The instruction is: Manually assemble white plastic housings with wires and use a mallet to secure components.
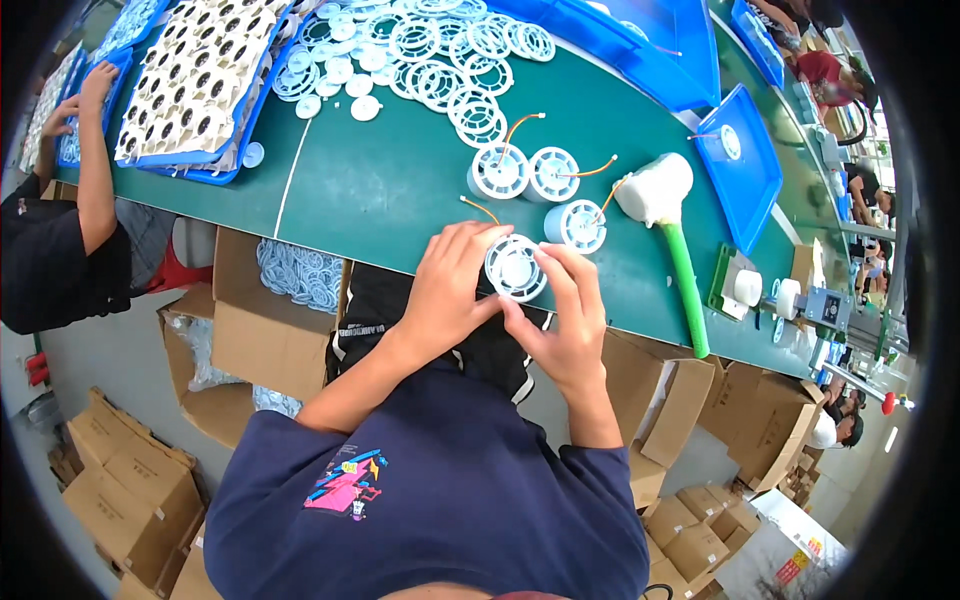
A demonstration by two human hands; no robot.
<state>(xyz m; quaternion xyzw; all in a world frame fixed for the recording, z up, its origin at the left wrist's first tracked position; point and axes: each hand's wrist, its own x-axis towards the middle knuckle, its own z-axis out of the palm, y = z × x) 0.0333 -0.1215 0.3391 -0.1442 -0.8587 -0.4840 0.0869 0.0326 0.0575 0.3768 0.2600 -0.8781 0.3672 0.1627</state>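
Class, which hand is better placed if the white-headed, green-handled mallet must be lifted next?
Probably the right hand: it is nearer the mallet, while the left hand lies beyond the round pale slotted plastic part both hold.

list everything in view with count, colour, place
held round part: one, pale blue, between hands
other round parts: three, pale blue, beyond hands
mallet: one, white and green, table's right side
rings: many, pale blue, table's far side
discs: many, pale blue, beside rings
tray stacks: at least two, blue and white, left
lone tray: one, blue, right of mallet
bins: at least two, blue, far edge
table: one, green, centre
gadgets: several, mixed colours, table's right end
boxes: many, brown, on floor
coworker: one, dark top, left edge
people: several, mixed clothes, right edge
shirt: one, navy, lower middle
left hand: one, bare, held part's left
right hand: one, bare, held part's right
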